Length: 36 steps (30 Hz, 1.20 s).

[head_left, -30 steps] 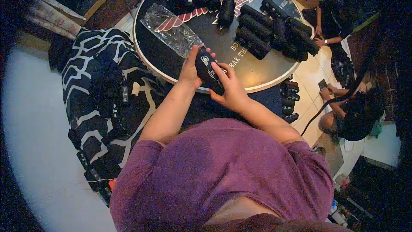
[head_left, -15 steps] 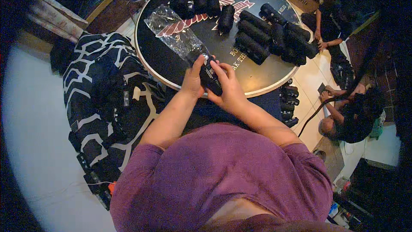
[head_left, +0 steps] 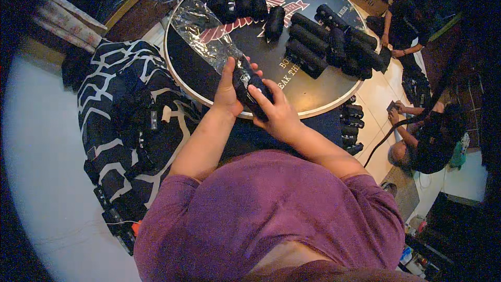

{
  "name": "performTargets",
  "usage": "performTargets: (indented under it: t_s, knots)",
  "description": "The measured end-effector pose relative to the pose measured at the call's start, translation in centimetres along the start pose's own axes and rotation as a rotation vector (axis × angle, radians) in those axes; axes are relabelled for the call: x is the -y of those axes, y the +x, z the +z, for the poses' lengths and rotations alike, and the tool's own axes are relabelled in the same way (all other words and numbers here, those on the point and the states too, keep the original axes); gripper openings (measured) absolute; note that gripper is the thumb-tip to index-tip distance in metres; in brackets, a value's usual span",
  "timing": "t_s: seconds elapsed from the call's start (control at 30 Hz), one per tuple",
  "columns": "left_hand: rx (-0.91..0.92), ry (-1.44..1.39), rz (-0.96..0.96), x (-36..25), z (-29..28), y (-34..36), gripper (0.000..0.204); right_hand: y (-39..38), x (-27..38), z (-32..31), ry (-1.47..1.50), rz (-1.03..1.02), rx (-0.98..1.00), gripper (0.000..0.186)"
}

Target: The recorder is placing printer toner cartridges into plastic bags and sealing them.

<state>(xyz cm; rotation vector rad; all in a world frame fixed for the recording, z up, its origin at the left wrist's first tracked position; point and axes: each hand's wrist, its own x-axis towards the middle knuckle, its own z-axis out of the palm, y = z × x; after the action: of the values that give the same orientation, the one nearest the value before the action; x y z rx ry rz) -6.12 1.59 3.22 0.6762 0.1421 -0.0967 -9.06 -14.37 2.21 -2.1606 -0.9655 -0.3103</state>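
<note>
Over the near edge of the round table (head_left: 180, 81) I hold a black roll (head_left: 255, 94), seemingly of cloth, lying slantwise inside the lower end of a clear plastic bag (head_left: 201, 34). The loose part of the bag stretches away over the table to the far left. My left hand (head_left: 229, 94) is closed round the roll's left side, its thumb on top and fingertips showing beyond. My right hand (head_left: 280, 112) grips the near right end, thumb and fingers pressed on the roll. The underside of the roll is hidden.
Several black rolls (head_left: 308, 57) lie piled on the table's right, and more black rolls (head_left: 242, 4) stand at the back. A patterned black-and-white cover (head_left: 104, 104) with dark items is at left. Two people sit at right, one holding a small dark item (head_left: 391, 105).
The roll has turned slightly in my hands, and the bag's loose end has shifted a little up and left. My left fingertips now show past the roll.
</note>
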Motion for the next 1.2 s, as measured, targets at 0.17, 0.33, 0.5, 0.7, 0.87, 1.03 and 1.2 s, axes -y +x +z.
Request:
performTargets:
  t_s: [0.17, 0.33, 0.5, 0.7, 0.87, 1.03, 1.2]
  knots:
    - [-0.008, 0.022, 0.061, 1.1, 0.2, -0.4, 0.057, 0.2, 0.3, -0.1, -0.066, -0.004, -0.024, 0.083]
    - [-0.051, 0.068, 0.074, 1.5, 0.4, -0.7, 0.065, 0.7, 0.8, -0.3, 0.184, 0.105, -0.085, 0.078]
    - [-0.024, 0.116, 0.023, 1.7, -0.1, -0.7, 0.072, 1.1, 1.1, -0.4, 0.212, 0.130, -0.097, 0.075]
    - [-0.085, 0.048, 0.006, 0.0, -0.9, -0.1, 0.062, 0.2, 1.3, -0.5, 0.105, 0.100, 0.017, 0.077]
    - [-0.136, 0.073, 0.087, -0.5, 0.3, -0.3, 0.055, 0.0, 1.5, -0.5, 0.023, 0.067, 0.044, 0.083]
    - [-0.089, 0.091, 0.108, 0.2, 0.8, -0.8, 0.059, 0.2, 1.5, -0.9, -0.033, 0.026, 0.010, 0.082]
    - [-0.112, 0.084, 0.106, 0.7, 1.4, -1.4, 0.063, 0.3, 1.7, -0.7, -0.060, 0.026, -0.024, 0.080]
